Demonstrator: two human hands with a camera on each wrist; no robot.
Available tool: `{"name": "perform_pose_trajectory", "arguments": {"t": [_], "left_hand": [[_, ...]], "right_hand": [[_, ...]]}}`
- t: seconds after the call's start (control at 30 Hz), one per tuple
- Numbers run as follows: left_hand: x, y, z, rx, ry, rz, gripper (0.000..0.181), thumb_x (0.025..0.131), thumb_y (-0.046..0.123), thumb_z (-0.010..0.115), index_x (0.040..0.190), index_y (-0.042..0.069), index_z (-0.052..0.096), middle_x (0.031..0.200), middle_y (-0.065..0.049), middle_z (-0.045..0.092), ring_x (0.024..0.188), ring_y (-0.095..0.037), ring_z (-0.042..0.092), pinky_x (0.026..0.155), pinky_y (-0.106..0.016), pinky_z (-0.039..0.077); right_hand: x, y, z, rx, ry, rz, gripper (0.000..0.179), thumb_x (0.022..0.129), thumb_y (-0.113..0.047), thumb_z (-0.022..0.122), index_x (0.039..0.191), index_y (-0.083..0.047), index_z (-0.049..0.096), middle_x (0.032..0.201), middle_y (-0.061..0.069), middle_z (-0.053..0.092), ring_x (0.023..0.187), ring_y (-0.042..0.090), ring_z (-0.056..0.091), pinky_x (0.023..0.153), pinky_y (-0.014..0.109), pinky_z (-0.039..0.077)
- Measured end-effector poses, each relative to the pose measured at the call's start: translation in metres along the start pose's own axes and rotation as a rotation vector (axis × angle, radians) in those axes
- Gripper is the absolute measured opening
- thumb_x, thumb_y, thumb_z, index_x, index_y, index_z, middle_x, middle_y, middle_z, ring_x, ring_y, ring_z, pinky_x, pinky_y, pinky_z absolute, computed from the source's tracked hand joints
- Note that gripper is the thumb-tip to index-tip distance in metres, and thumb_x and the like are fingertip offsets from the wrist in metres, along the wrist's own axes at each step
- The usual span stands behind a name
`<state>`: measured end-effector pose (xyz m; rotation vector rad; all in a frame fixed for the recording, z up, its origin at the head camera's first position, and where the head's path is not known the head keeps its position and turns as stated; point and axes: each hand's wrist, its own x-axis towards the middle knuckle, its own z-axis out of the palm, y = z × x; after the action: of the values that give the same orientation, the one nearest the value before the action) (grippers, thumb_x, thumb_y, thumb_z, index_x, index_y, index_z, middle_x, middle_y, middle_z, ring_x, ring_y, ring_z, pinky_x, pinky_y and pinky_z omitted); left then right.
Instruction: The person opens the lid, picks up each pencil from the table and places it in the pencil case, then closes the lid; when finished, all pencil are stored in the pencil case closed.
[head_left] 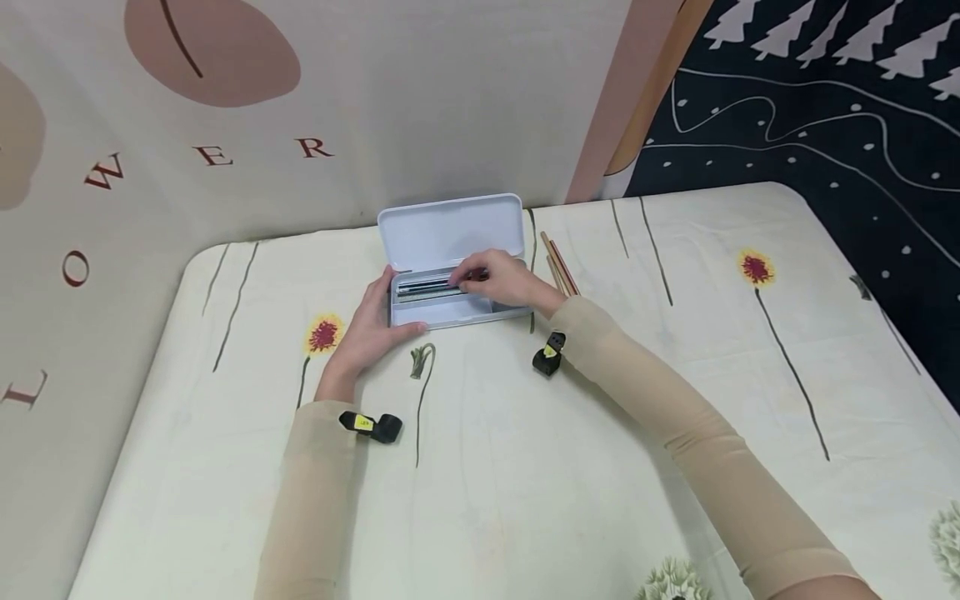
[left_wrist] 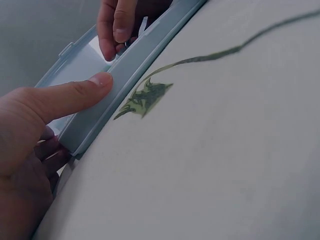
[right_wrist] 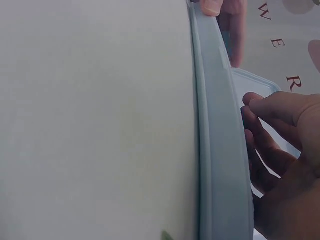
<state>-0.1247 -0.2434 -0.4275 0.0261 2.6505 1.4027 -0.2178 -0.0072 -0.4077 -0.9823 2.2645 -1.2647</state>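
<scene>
A pale flower-printed cloth [head_left: 510, 500] is covering the table. The right sleeve [head_left: 697, 433] is slanting in from the lower right, while the left sleeve [head_left: 311, 492] is running nearly straight up. Between the hands, a light-blue case [head_left: 442, 313] is lying on the cloth, its lid standing raised at the back. The left hand [head_left: 372, 327] is gripping the case's left end, thumb extending onto the front edge, fingers wrapping the side. The right hand [head_left: 501, 279] is arching over the rear compartment, fingers curling toward the thumb; whether it is pinching anything, I cannot tell. Slim wooden sticks [head_left: 558, 267] are lying just right of the case. Dark thin rods [head_left: 423, 289] are resting inside the rear compartment.
</scene>
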Motion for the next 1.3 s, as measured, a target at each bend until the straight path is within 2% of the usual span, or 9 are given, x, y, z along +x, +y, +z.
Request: {"name": "perform_pose_trajectory", "arguments": {"t": [0.3,0.63,1.1,1.3], "left_hand": [[0.0,-0.001,0.0,0.003,0.007,-0.003,0.105,0.081,0.023,0.08,0.157,0.015,0.008,0.158,-0.014,0.015,0.144,-0.027,0.012,0.116,-0.046,0.011],[0.0,-0.002,0.001,-0.008,0.012,0.012,0.106,0.08,0.021,0.08,0.157,0.015,0.007,0.158,-0.015,0.015,0.145,-0.027,0.011,0.116,-0.045,0.01],[-0.001,-0.002,0.001,0.009,0.017,0.032,0.105,0.08,0.019,0.081,0.156,0.011,0.009,0.157,-0.017,0.017,0.144,-0.029,0.012,0.116,-0.045,0.01],[-0.001,-0.001,0.0,0.024,0.016,0.03,0.103,0.08,0.02,0.08,0.156,0.01,0.011,0.158,-0.016,0.016,0.144,-0.03,0.013,0.116,-0.046,0.011]], "right_hand": [[-0.006,0.0,-0.008,0.048,0.066,0.003,0.018,0.092,-0.001,0.06,0.104,0.003,0.072,0.105,0.01,0.069,0.094,0.019,0.059,0.083,0.027,0.047],[-0.03,0.001,-0.022,0.065,0.185,0.048,0.016,0.092,-0.006,0.062,0.103,0.0,0.073,0.103,0.009,0.07,0.09,0.017,0.06,0.081,0.027,0.048],[-0.066,0.01,-0.042,0.111,0.238,0.129,0.019,0.093,-0.005,0.062,0.107,0.003,0.071,0.105,0.016,0.067,0.087,0.022,0.057,0.071,0.024,0.045],[-0.08,0.014,-0.05,0.089,0.264,0.196,0.019,0.093,-0.007,0.061,0.108,0.001,0.071,0.106,0.013,0.066,0.088,0.022,0.055,0.07,0.025,0.044]]}}
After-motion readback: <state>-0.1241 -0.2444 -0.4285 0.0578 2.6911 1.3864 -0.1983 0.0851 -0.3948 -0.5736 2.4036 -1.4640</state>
